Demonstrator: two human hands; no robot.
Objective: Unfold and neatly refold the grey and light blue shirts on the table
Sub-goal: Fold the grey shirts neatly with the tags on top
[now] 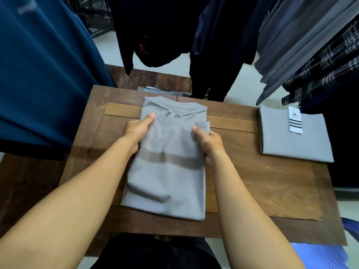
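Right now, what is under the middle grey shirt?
The wooden table; the left hand and right hand grip the sides of the grey shirt, fingers hidden beneath. Anything else is covered.

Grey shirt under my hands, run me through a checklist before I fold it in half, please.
1. Left hand grips the grey shirt at its left edge: ok.
2. Right hand grips its right edge: ok.
3. Shirt lies wholly on the wooden table: ok.
4. Fabric smooth: not ok, creases show near the lower left.
5. Sleeves tucked evenly underneath: cannot tell.
6. Apart from the folded tagged shirt on the right: ok.
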